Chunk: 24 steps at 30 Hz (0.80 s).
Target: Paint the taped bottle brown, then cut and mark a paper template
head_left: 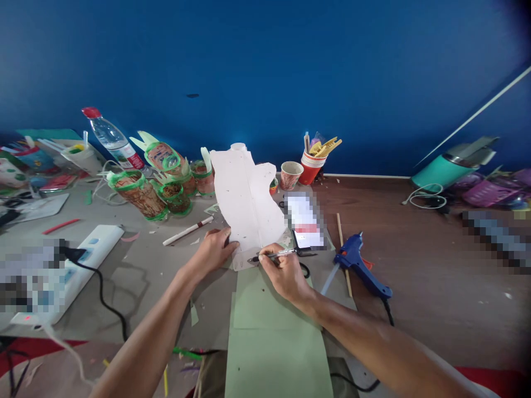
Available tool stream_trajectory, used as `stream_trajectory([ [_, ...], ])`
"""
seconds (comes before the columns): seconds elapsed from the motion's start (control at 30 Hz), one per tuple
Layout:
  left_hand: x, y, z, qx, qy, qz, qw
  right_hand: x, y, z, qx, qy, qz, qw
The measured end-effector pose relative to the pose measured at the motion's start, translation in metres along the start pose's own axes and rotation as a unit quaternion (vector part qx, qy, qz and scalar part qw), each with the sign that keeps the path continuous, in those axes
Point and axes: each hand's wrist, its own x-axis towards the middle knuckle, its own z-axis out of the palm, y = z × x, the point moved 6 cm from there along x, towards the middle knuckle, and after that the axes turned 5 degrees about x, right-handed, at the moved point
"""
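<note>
1. Your left hand [215,249] has its fingers curled and its thumb out along the lower left edge of the white paper [249,204]; whether it pinches the sheet or just presses it, you cannot tell from here. Press firmly, so the sheet does not slide.
2. Your right hand [282,271] pinches the pen [286,252], its tip over the paper's lower end, near small marks; whether it touches is too small to tell. Short, light strokes should suit a sheet this thin-looking.
3. The white paper is in front of you, its lower end over the green paper [277,359]. A slack edge could buckle, so have it flat under the tip.
4. The phone [305,218] and glue gun [360,265] stand to the right; mind your elbow near the gun's cord.
5. Scraps dot the grey covering [136,249], with a marker [186,231] and power strip [102,243] on the left.
6. Behind are jars [143,199], a bottle [116,138] and a blue wall [265,72]; bare brown tabletop [415,249] shows at right.
</note>
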Motion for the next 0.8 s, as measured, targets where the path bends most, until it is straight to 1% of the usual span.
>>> stream_trajectory([
  [0.37, -0.0005, -0.0003, 0.0002, -0.018, 0.007, 0.001, 1.000, -0.0009, -0.0021, -0.0013, -0.010, 0.006, -0.003, 1.000],
  [0.8, 0.0000, -0.0018, 0.0015, -0.012, 0.012, 0.005, 1.000, 0.0014, -0.0049, -0.0017, -0.019, 0.014, -0.012, 1.000],
])
